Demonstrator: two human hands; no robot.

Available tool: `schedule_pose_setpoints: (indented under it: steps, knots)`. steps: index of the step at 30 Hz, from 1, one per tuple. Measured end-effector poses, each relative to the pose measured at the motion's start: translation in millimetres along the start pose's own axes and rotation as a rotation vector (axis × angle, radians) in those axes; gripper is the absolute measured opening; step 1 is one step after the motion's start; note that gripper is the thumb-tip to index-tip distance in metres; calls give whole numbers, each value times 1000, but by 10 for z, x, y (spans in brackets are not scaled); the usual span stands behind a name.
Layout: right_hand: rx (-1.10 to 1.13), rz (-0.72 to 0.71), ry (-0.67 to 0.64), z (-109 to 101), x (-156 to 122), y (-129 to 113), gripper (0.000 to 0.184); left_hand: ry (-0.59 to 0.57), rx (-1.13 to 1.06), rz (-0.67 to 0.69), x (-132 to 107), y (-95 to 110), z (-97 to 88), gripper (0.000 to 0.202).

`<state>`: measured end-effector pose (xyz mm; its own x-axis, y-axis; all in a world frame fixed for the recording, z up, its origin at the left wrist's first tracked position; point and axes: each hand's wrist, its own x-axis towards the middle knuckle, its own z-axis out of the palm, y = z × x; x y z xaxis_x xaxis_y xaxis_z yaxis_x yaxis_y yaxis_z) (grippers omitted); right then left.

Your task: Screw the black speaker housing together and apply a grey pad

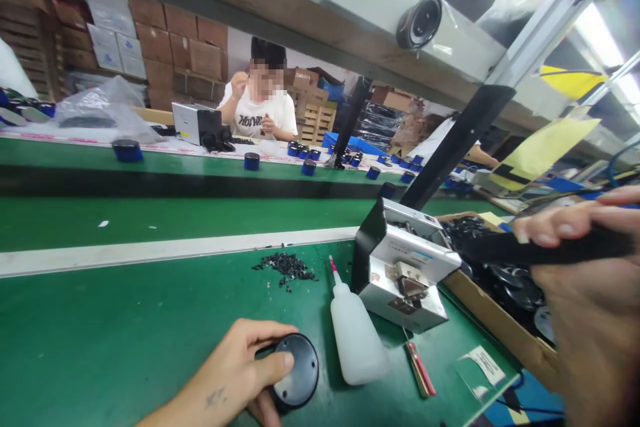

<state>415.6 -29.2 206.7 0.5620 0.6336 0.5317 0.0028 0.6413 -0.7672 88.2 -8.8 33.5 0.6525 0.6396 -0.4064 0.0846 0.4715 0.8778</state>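
Your left hand [250, 363] is closed around the round black cap [296, 370] on the worktop [125, 327]. Your right hand [585, 280] grips a black tool [530, 250], not yet touching the cap.

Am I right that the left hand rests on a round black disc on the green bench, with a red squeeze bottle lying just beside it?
Not quite: the head view shows the bottle is white, not red. The left hand does rest on the black disc on the green bench, with that bottle beside it.
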Motion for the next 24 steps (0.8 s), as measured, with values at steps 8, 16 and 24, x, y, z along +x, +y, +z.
schedule_pose_setpoints:
  steps: [8,16,24]
  knots:
    - [-92,153,-159,342,-360,142,15,8,9,-24,-9,24,-11,78]
    - [-135,397,-221,414,-238,277,15,-12,-25,-26,-10,22,4,71]
    - [-110,218,-232,450,-315,109,8,-6,-88,-7,10,-39,20,69]
